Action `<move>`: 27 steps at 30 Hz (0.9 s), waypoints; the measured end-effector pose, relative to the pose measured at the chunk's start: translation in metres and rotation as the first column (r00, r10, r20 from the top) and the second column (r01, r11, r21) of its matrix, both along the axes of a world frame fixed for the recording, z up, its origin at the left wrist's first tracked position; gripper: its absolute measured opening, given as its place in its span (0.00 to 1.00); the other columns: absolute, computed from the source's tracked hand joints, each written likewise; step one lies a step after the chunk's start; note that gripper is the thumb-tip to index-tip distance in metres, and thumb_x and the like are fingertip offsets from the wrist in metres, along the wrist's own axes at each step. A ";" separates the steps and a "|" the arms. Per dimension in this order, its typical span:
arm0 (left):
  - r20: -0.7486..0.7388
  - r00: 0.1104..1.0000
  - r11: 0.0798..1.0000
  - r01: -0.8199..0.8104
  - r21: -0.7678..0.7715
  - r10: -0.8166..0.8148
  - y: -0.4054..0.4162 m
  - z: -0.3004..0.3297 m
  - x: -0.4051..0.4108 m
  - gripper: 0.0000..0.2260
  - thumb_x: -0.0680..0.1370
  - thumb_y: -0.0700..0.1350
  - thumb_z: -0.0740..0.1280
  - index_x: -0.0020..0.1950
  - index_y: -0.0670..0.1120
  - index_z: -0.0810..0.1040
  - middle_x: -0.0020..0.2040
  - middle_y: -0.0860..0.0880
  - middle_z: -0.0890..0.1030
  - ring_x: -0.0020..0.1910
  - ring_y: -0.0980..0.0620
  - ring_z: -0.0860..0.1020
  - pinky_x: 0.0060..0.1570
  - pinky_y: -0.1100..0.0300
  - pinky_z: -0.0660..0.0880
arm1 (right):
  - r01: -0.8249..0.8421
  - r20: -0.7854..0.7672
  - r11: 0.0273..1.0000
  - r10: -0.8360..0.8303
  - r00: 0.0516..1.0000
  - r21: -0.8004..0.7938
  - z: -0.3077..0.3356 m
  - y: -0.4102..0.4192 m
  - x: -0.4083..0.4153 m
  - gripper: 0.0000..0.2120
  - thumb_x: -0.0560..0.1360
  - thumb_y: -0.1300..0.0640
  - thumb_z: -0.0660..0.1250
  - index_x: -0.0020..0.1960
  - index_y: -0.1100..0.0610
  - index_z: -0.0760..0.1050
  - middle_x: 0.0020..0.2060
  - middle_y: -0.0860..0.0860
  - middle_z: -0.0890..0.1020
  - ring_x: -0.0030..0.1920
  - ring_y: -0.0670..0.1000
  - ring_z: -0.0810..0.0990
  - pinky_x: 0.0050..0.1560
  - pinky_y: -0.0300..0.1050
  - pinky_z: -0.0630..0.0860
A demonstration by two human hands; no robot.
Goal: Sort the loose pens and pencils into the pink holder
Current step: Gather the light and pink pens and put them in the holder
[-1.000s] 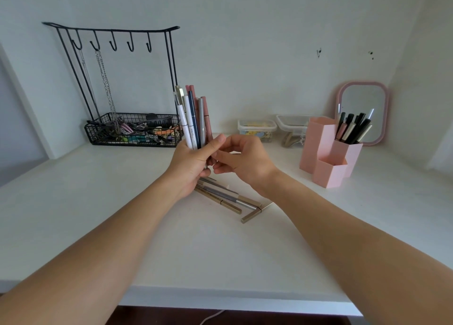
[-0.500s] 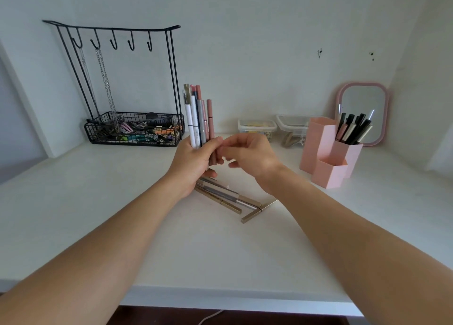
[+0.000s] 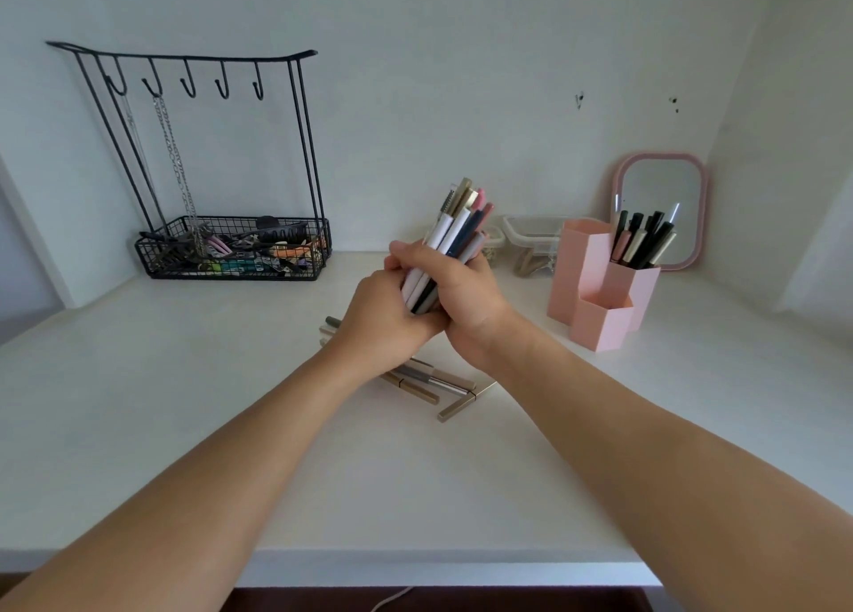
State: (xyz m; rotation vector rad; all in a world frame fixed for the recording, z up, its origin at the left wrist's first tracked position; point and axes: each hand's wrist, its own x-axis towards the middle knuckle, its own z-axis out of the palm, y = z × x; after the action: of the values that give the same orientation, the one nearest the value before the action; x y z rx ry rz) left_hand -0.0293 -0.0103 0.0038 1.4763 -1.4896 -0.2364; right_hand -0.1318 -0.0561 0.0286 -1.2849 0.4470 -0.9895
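Observation:
A bundle of pens and pencils (image 3: 457,228), white, dark blue, pink and gold, leans to the right above the desk centre. My right hand (image 3: 466,297) wraps around its lower half. My left hand (image 3: 383,316) presses against the bundle's bottom end from the left. Several loose pens (image 3: 438,383) lie on the white desk (image 3: 184,404) under my wrists, partly hidden by them. The pink holder (image 3: 595,288), made of hexagonal tubes, stands to the right; its rear tube holds several dark pens (image 3: 641,242).
A black wire rack with hooks and a basket of clips (image 3: 231,247) stands at the back left. Two clear plastic boxes (image 3: 531,237) sit behind my hands. A pink-framed mirror (image 3: 660,210) leans on the wall behind the holder. The desk's front edge (image 3: 415,565) runs below.
The bundle was upright in my left hand; now my right hand has closed around it and it tilts right. Both hands have moved right, toward the holder.

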 end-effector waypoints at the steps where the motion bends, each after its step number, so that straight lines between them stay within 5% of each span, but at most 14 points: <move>1: -0.048 0.998 0.999 -0.030 0.022 0.031 0.000 0.000 -0.002 0.10 0.71 0.41 0.74 0.49 0.53 0.81 0.35 0.53 0.83 0.32 0.54 0.83 0.29 0.64 0.75 | 0.017 0.019 0.999 -0.018 1.000 0.038 0.000 -0.002 -0.001 0.04 0.69 0.56 0.76 0.37 0.53 0.81 0.37 0.52 0.85 0.40 0.50 0.85 0.45 0.46 0.81; 3: -0.214 0.976 0.998 -0.032 0.050 0.042 0.002 0.000 -0.008 0.13 0.70 0.40 0.75 0.49 0.55 0.80 0.36 0.52 0.84 0.28 0.52 0.82 0.27 0.64 0.76 | 0.044 0.063 0.994 -0.051 0.997 0.099 0.003 -0.002 -0.002 0.06 0.70 0.56 0.75 0.36 0.54 0.80 0.34 0.54 0.84 0.36 0.52 0.85 0.42 0.47 0.82; 6: -0.543 0.838 0.990 0.116 0.076 -0.057 0.005 0.008 -0.014 0.20 0.68 0.35 0.74 0.59 0.45 0.80 0.50 0.45 0.85 0.48 0.46 0.85 0.45 0.54 0.83 | 0.059 0.132 0.991 -0.075 0.988 0.117 0.008 -0.003 -0.005 0.08 0.72 0.56 0.74 0.39 0.58 0.78 0.31 0.54 0.83 0.35 0.53 0.85 0.41 0.49 0.83; 7: -0.688 0.717 0.978 0.201 0.046 -0.115 0.006 0.012 -0.012 0.21 0.67 0.36 0.73 0.60 0.41 0.79 0.52 0.43 0.85 0.53 0.44 0.84 0.54 0.51 0.82 | 0.071 0.158 0.990 -0.090 0.983 0.118 0.011 -0.005 -0.007 0.09 0.72 0.55 0.74 0.39 0.58 0.77 0.31 0.53 0.82 0.36 0.53 0.85 0.42 0.50 0.83; 10: -0.978 0.170 0.947 0.315 -0.062 -0.121 0.008 0.027 -0.008 0.26 0.72 0.48 0.69 0.67 0.38 0.77 0.61 0.39 0.83 0.61 0.40 0.82 0.63 0.47 0.76 | -0.031 0.315 0.983 -0.029 0.949 0.183 0.022 -0.012 -0.019 0.08 0.75 0.56 0.72 0.42 0.59 0.76 0.32 0.54 0.79 0.37 0.54 0.83 0.43 0.49 0.81; 12: -0.998 -0.012 0.942 0.330 -0.068 -0.067 0.005 0.039 -0.013 0.27 0.76 0.56 0.66 0.67 0.38 0.77 0.62 0.37 0.82 0.59 0.38 0.83 0.64 0.45 0.76 | -0.117 0.404 0.970 0.021 0.915 0.213 0.025 -0.014 -0.024 0.06 0.77 0.58 0.71 0.45 0.60 0.75 0.33 0.55 0.78 0.37 0.55 0.81 0.45 0.49 0.81; 14: -0.996 -0.071 0.956 0.286 -0.063 -0.044 -0.004 0.048 -0.027 0.28 0.77 0.60 0.64 0.61 0.37 0.80 0.61 0.40 0.83 0.56 0.39 0.84 0.60 0.44 0.78 | -0.137 0.407 0.968 0.042 0.912 0.208 0.024 -0.013 -0.024 0.04 0.77 0.61 0.70 0.47 0.60 0.76 0.34 0.56 0.77 0.37 0.55 0.80 0.49 0.51 0.81; 17: -0.999 -0.050 0.986 0.167 -0.011 -0.002 -0.020 0.054 -0.050 0.20 0.76 0.61 0.65 0.52 0.45 0.82 0.55 0.46 0.86 0.49 0.42 0.87 0.51 0.45 0.82 | -0.077 0.344 0.980 0.009 0.939 0.184 0.024 -0.016 -0.028 0.04 0.77 0.60 0.70 0.48 0.60 0.76 0.35 0.56 0.79 0.38 0.55 0.81 0.49 0.51 0.82; 21: -0.999 -0.025 0.981 0.186 -0.045 -0.042 -0.042 0.054 -0.062 0.22 0.77 0.60 0.64 0.41 0.41 0.82 0.38 0.46 0.85 0.39 0.42 0.86 0.44 0.51 0.82 | 0.065 0.249 0.981 -0.110 0.962 0.184 0.029 -0.036 -0.044 0.08 0.76 0.55 0.72 0.43 0.58 0.75 0.32 0.53 0.78 0.33 0.53 0.79 0.43 0.49 0.80; 23: -0.953 0.304 0.992 0.120 0.048 0.010 -0.055 0.054 -0.060 0.20 0.79 0.59 0.63 0.48 0.42 0.82 0.44 0.46 0.86 0.42 0.45 0.85 0.46 0.53 0.82 | 0.277 0.057 0.960 -0.278 0.959 0.026 0.022 -0.046 -0.049 0.11 0.75 0.53 0.73 0.39 0.58 0.76 0.30 0.51 0.79 0.32 0.52 0.79 0.37 0.47 0.80; 25: -0.749 0.653 0.992 -0.117 0.049 0.114 -0.065 0.049 -0.052 0.15 0.80 0.55 0.62 0.49 0.46 0.81 0.50 0.46 0.86 0.50 0.47 0.84 0.54 0.49 0.80 | 0.326 -0.054 0.935 -0.336 0.940 -0.142 0.011 -0.050 -0.048 0.12 0.75 0.53 0.73 0.41 0.62 0.78 0.28 0.51 0.79 0.29 0.49 0.79 0.33 0.42 0.79; 27: -0.604 0.786 0.977 -0.203 -0.059 0.127 -0.068 0.037 -0.040 0.12 0.78 0.51 0.63 0.46 0.45 0.81 0.47 0.46 0.85 0.49 0.47 0.83 0.55 0.45 0.80 | 0.258 -0.156 0.938 -0.297 0.942 -0.230 -0.002 -0.052 -0.044 0.10 0.75 0.56 0.73 0.42 0.62 0.79 0.28 0.50 0.80 0.29 0.48 0.80 0.35 0.42 0.80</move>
State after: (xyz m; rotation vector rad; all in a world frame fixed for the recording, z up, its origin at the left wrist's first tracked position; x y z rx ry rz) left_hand -0.0690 -0.0784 0.0411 1.2618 -0.8377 -0.4516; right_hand -0.1762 -0.1079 0.0262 -1.5393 0.7030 -1.1800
